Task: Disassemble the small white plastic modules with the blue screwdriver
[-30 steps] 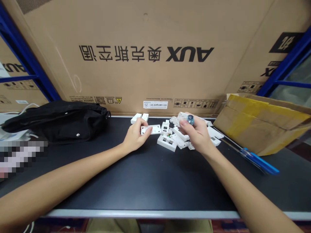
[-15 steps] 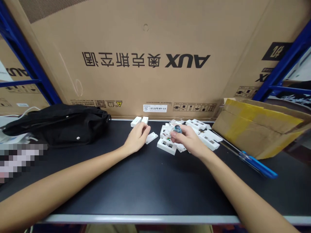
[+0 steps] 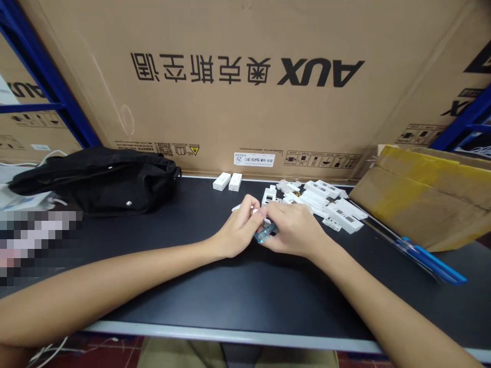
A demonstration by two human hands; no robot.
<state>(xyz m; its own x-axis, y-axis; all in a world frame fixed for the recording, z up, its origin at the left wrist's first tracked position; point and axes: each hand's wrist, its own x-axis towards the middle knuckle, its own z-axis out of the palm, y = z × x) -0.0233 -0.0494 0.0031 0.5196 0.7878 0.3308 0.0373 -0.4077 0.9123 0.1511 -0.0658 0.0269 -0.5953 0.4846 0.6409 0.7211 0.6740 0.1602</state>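
Translucent blue fitting (image 3: 264, 234): held between both hands, near the middle of the black worktop (image 3: 268, 294), lower end protruding beneath the fingers of the right hand.

Left edge of worktop: pixelated, blurred patch (image 3: 34, 240), contents indeterminable. Black fabric bag (image 3: 95, 179): lying along the rear edge, left of centre. Two white rectangular blocks (image 3: 221, 181): side by side at the rear edge, just beyond the hands. Left hand (image 3: 241, 227): closed, fingers curled over a flat white plastic plate (image 3: 240, 208), only one end of the plate visible. Right hand (image 3: 293, 227): closed over the blue fitting, fingers touching those of the left hand. Loose pile of white plastic housings with rectangular cut-outs (image 3: 326, 204): beyond the right hand, near the rear edge. Right rear corner: cardboard flap with yellow tape (image 3: 422, 199), tilted against the edge. Blue-handled tool (image 3: 433, 260): lying just in front of the flap. Behind the worktop: upright AUX carton (image 3: 245, 87), beside a blue steel shelf upright (image 3: 46, 71).
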